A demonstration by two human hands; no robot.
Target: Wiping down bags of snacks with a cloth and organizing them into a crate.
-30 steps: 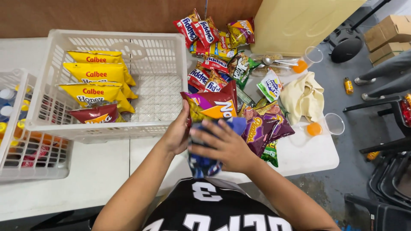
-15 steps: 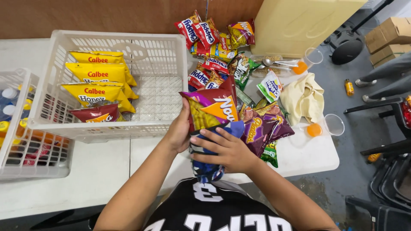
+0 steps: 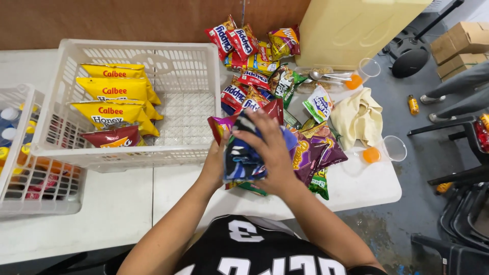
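Both my hands hold a small stack of snack bags above the white table's near edge. My left hand [image 3: 216, 163] grips the stack's left side, where a purple-and-orange bag [image 3: 220, 126] sticks out. My right hand [image 3: 270, 147] lies over a dark blue bag [image 3: 240, 158] on top of the stack. A dark red bag [image 3: 274, 108] pokes up behind my fingers. A white plastic basket [image 3: 179, 150] stands just left of my hands, with three yellow chip bags [image 3: 109, 94] and one dark red bag [image 3: 109, 137] lying in its left half.
A pile of mixed snack bags [image 3: 254, 56] covers the table's far right. Purple bags [image 3: 310, 153], a cream cloth [image 3: 356, 117] and two clear cups with orange drink [image 3: 379, 150] lie to the right. A second basket of bottles [image 3: 25, 173] sits at far left. Black chairs [image 3: 458, 203] stand on the floor.
The stack of bags has risen and turned: the purple-and-orange bag was facing up in front, now the dark blue bag is on top under my right hand.
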